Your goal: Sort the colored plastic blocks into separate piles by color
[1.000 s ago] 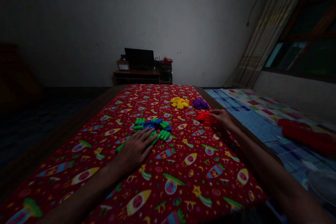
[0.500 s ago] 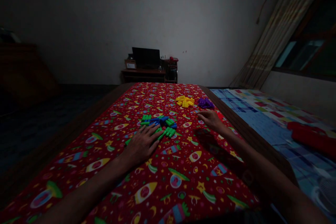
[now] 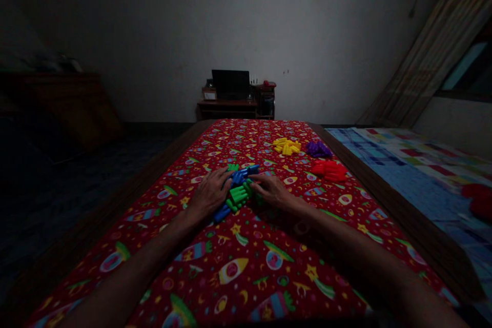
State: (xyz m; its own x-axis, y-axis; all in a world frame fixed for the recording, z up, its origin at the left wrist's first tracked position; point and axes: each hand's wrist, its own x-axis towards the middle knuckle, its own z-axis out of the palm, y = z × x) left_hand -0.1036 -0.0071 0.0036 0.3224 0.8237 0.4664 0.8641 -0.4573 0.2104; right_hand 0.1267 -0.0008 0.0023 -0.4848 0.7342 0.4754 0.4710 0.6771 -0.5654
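A mixed pile of small tube-shaped plastic pieces lies on the red patterned cloth (image 3: 230, 271). In it are green pieces (image 3: 238, 196) and blue pieces (image 3: 239, 178). My left hand (image 3: 209, 192) rests along the pile's left side, fingers stretched out and partly covering some pieces. From the right, my right hand (image 3: 273, 189) reaches the pile's edge, its thumb and fingers closing around a green piece (image 3: 248, 186). Its fingertips partly hide that piece.
Separate heaps of yellow pieces (image 3: 287, 146), purple pieces (image 3: 319, 149) and red pieces (image 3: 329, 170) lie on the cloth to the far right. Beyond the far end stands a desk with a monitor (image 3: 230, 84). A blue checked cover (image 3: 384, 164) lies to the right.
My right hand has moved left from beside the red heap to the mixed pile. Near my left hand, the green and blue pieces have shifted. The view has turned slightly left.
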